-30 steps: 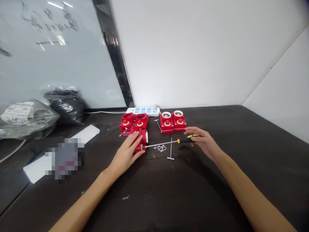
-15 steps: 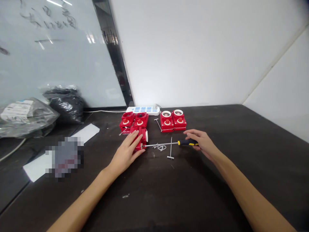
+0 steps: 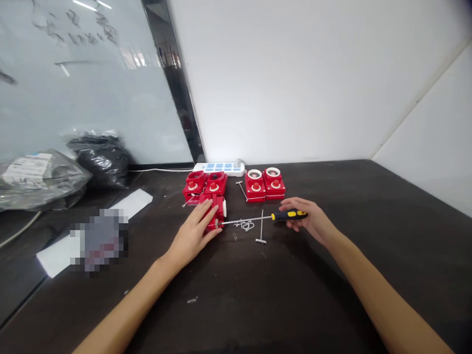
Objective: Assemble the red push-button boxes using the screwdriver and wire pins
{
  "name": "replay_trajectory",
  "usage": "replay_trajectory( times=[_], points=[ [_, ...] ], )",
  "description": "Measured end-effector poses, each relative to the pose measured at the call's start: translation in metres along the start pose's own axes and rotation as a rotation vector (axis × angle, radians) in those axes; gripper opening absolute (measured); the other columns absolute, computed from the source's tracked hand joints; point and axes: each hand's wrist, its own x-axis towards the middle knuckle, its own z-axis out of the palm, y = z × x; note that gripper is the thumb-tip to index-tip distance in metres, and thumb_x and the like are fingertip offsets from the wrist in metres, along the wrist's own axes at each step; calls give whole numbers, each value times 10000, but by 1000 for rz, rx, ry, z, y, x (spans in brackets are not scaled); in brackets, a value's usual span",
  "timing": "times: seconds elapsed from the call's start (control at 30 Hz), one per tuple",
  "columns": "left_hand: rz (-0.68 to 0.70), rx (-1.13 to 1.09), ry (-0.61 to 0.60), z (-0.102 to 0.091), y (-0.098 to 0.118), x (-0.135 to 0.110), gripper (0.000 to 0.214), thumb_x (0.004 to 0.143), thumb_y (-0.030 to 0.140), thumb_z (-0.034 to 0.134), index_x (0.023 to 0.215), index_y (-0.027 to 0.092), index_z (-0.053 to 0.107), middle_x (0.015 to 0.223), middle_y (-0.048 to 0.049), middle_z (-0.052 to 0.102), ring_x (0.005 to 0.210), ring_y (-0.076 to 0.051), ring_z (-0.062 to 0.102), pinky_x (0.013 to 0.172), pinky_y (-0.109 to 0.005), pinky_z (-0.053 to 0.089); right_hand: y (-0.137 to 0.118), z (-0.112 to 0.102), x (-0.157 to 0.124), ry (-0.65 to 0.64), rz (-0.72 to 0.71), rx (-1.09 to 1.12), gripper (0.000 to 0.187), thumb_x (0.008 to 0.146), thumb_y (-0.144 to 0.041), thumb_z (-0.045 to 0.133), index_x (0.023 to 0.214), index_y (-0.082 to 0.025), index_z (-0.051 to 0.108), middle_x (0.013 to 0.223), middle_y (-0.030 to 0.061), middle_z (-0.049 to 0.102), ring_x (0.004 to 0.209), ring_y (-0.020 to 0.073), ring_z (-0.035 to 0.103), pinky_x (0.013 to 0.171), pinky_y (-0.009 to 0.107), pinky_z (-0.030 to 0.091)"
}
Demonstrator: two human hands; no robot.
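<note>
My left hand [image 3: 191, 233] grips a red box [image 3: 217, 212] lying on its side on the dark table [image 3: 280, 295]. My right hand [image 3: 311, 219] is closed on the black and yellow handle of a screwdriver [image 3: 289, 215]. The long metal shaft runs left, and its tip meets the side of the red box. Small white loose parts [image 3: 244, 225] and a metal T-shaped pin [image 3: 261, 230] lie under the shaft.
Two pairs of red button boxes [image 3: 204, 184] [image 3: 264, 185] stand behind, before a white power strip [image 3: 220, 168]. A black bag [image 3: 99, 160] and a clear plastic bag [image 3: 37, 179] sit at the left, with white paper [image 3: 129, 202] nearby. White walls close the back and right.
My right hand has turned the screwdriver handle a little in place. The left hand and the red box have stayed still.
</note>
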Motion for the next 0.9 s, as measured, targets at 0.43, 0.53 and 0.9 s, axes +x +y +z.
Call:
replay_trajectory(
  times=[0.43, 0.53, 0.9],
  points=[
    [-6, 30, -9, 0, 1, 0, 572, 948, 441, 512, 1454, 209, 385, 1513, -142, 394, 1408, -300, 353, 1118, -516, 376, 1, -1, 3, 143, -62, 67, 254, 631, -266, 749, 854, -148, 711, 722, 42, 635, 487, 80, 419, 387, 218, 199],
    [-1, 26, -27, -3, 1, 0, 580, 938, 461, 521, 1449, 218, 394, 1519, -133, 386, 1405, -302, 357, 1118, -517, 376, 0, -3, 4, 186, -90, 76, 222, 619, -249, 745, 812, -143, 709, 695, 43, 629, 492, 87, 426, 380, 214, 195],
    [77, -3, 96, -14, 13, 11, 209, 943, 325, 553, 1065, 200, 669, 1357, -98, 568, 1384, -301, 384, 1113, -554, 370, -3, -4, 4, 226, -131, 120, 179, 594, -212, 728, 757, -144, 699, 636, 34, 621, 442, 68, 384, 362, 211, 168]
  ],
)
